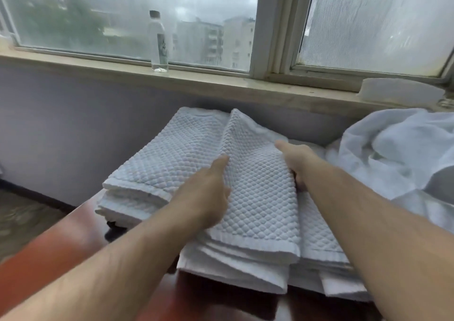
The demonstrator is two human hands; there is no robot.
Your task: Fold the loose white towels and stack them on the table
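A folded white waffle-textured towel lies on top of other folded towels in the middle of the dark red-brown table. My left hand grips its left edge, thumb on top. My right hand holds its right edge, thumb on top and fingers tucked beneath. To the left stands a stack of folded white towels. More folded towels lie beneath and to the right. A loose crumpled heap of white towels sits at the right.
A clear plastic water bottle stands on the windowsill behind the table. A white container sits on the sill at the right. The floor shows at the left, past the table's edge.
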